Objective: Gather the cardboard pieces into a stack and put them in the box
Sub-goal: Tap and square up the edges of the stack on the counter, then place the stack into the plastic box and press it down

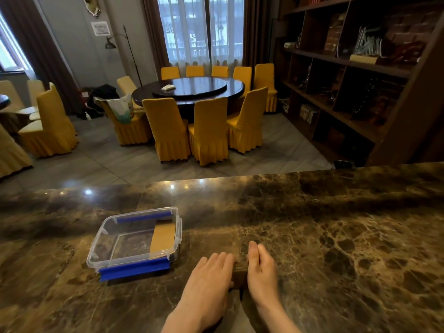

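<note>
A small stack of brown cardboard pieces [240, 275] stands on the marble counter, squeezed between my two hands. My left hand [211, 277] presses flat against its left side, and my right hand [262, 267] presses against its right side. Only the stack's narrow top edge shows between them. To the left sits a clear plastic box [101, 246] with blue clips, its top open. One cardboard piece [163, 237] lies inside it along the right wall.
The dark marble counter [336, 224] stretches wide to the right and left. Beyond its far edge are a round table with yellow chairs [206, 131] and a dark bookshelf [360, 80].
</note>
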